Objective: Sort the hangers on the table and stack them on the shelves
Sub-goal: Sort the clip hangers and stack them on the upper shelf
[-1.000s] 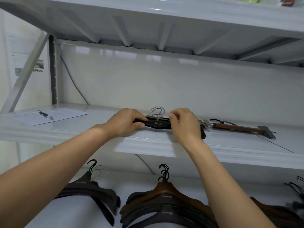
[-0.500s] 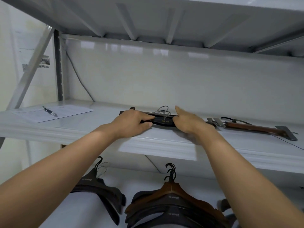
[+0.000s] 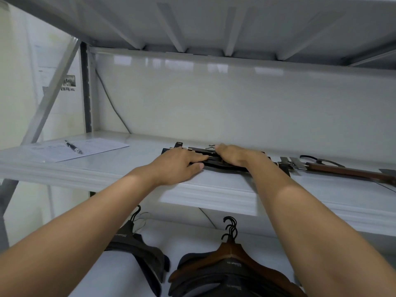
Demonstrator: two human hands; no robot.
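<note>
The dark hangers lay flat on the middle shelf, with their long axis running left to right along it, directly under the 2 hands. The left hand pressed straight-fingered on their left part and the right hand lay flat over the middle. Neither gripped anything. The stack looked like slim black bars, with metal clips and hooks at the back.

A white metal shelf runs across the view, with the ribbed underside of an upper shelf overhead. Behind it a glossy white wall carries soft light reflections. At the left stand a grey upright post and a slanted brace, with a thin cable trailing down the wall.
</note>
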